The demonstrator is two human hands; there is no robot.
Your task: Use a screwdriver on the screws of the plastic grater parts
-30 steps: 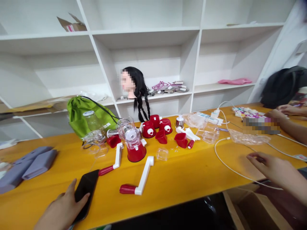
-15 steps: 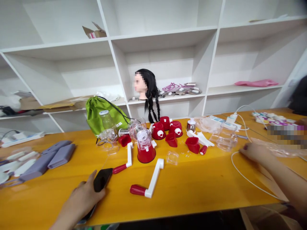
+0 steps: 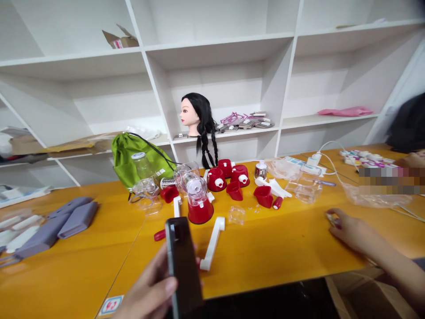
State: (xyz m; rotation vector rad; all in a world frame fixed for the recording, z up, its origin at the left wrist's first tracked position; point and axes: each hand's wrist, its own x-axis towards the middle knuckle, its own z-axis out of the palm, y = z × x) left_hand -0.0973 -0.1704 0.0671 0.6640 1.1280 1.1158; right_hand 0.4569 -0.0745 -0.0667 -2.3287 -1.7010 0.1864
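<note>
We see the left hand (image 3: 146,288) at the near edge of the tabletop (image 3: 265,252), its fingers wrapped around a black smartphone (image 3: 183,261), which stands tilted on edge and hides part of what lies behind it. The right hand (image 3: 352,232) rests further along the same edge, towards the right, with its fingers loosely curled and their tips down on a small glinting item (image 3: 330,218) too small for us to name; whether they pinch it we cannot tell.

Beyond the phone, near the middle of the tabletop, lie two white crank handles: one (image 3: 212,243) runs behind the phone, and the other (image 3: 177,206) has its red grip (image 3: 160,235) just left of the phone. Just behind them stands a red-based rotary grater (image 3: 199,201) with a clear drum, among red suction bases (image 3: 216,179) and red plastic cups (image 3: 264,196). A green drawstring bag (image 3: 133,161) sits at the far edge, a clear plastic bag (image 3: 375,199) and a white cable (image 3: 327,144) lie to the right, and lavender cases (image 3: 71,219) lie towards the left. A co-worker's hand (image 3: 411,159) comes in at the right edge. Above, on a white shelf (image 3: 265,127), stands a mannequin head (image 3: 195,115) with black braids.
</note>
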